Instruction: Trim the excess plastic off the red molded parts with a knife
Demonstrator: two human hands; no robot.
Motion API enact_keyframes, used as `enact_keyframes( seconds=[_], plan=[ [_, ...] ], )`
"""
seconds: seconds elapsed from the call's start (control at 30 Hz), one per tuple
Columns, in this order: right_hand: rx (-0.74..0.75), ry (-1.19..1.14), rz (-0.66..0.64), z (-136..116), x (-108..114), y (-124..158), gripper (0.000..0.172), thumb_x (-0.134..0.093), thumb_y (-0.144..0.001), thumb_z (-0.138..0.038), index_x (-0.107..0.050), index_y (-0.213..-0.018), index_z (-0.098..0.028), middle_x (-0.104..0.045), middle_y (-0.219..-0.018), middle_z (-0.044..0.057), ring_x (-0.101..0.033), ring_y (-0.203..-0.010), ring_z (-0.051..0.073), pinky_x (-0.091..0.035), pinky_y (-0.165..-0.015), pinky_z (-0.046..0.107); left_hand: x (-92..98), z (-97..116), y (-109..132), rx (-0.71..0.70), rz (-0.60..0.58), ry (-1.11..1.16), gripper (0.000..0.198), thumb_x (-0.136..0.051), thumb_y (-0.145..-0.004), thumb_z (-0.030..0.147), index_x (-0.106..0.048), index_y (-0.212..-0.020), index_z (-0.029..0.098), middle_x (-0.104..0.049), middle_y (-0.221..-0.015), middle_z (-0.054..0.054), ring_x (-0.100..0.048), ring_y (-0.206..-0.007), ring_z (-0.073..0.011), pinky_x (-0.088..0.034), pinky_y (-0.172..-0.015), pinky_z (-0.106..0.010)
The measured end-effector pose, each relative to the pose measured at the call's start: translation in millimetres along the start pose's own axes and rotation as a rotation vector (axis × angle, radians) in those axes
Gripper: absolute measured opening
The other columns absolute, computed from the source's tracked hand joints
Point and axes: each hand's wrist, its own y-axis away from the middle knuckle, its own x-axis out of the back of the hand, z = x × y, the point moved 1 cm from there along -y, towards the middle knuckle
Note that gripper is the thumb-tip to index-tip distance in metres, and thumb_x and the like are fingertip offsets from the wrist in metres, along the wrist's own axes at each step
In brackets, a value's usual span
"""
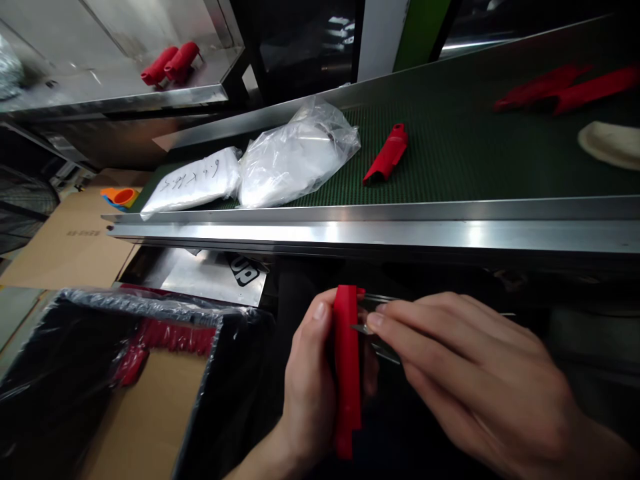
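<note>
Red plastic, a long narrow part (pixel 347 373), held upright just under the belt's steel rail (pixel 450 233), low in the middle of the view. Clamped in the left hand (pixel 307 393), thumb pressed on its left face, the rest wrapped behind. Touched at its upper right edge by a thin metal blade (pixel 370 330) (dark, mostly hidden), pinched in the right hand (pixel 475 390), fingers (pixel 415 327) closed together on it.

Above, on the green belt (pixel 475 167): a second part (pixel 387 155), near two plastic bags (pixel 297 157); further right, two more red pieces (pixel 565 87) and a cream object (pixel 613 143).

At lower left, a box (pixel 65 380) lined with black film, with a red heap (pixel 170 337) lying inside. At upper left, on the steel counter (pixel 100 73), a red pair (pixel 170 62) side by side.
</note>
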Motion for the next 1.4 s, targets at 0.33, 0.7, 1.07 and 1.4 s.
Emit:
enact_keyframes(
  seconds=[0.33,0.7,1.07,1.4],
  plan=[
    [-0.016,0.012,-0.025,-15.2,-8.6,6.3,0.032,-0.053,-0.087,-0.005,-0.07,-0.113,-0.014,-0.072,-0.106,0.005,-0.061,-0.09,0.019,-0.048,-0.074,0.032,1.9,12.0,-16.2,-0.022,0.038,0.08,0.037,-0.036,-0.099,0.045,-0.059,-0.105,0.016,-0.059,-0.078,-0.003,-0.048,-0.049,-0.009,-0.037,-0.042,-0.018],
    [-0.014,-0.011,0.0,-24.9,-12.3,11.2,0.032,-0.054,-0.084,-0.003,-0.069,-0.109,-0.016,-0.074,-0.102,0.004,-0.066,-0.086,0.018,-0.054,-0.069,0.032,6.5,16.0,-29.2,-0.026,0.027,0.145,0.032,-0.036,-0.098,0.041,-0.057,-0.104,0.018,-0.056,-0.081,-0.002,-0.043,-0.044,-0.0083,-0.031,-0.033,-0.016],
    [-0.434,-0.326,0.019,-4.6,-27.7,-5.0,0.074,-0.073,-0.082,-0.047,-0.039,-0.143,-0.023,-0.06,-0.109,0.006,-0.065,-0.087,0.016,-0.06,-0.07,0.025,3.4,2.9,-16.9,0.031,0.009,0.02,0.036,-0.042,-0.098,0.049,-0.059,-0.099,0.017,-0.059,-0.08,-0.003,-0.052,-0.054,-0.01,-0.043,-0.047,-0.019],
    [-0.689,-0.623,0.086,10.1,-13.2,-18.3,0.03,-0.057,-0.095,-0.036,-0.059,-0.07,-0.019,-0.055,-0.062,-0.003,-0.053,-0.056,0.008,-0.043,-0.051,0.021,14.0,-2.7,4.4,0.145,-0.32,-0.405,0.045,-0.068,-0.09,0.03,-0.048,-0.13,0.035,-0.058,-0.112,-0.001,-0.054,-0.103,-0.015,-0.045,-0.087,-0.023]
  ],
)
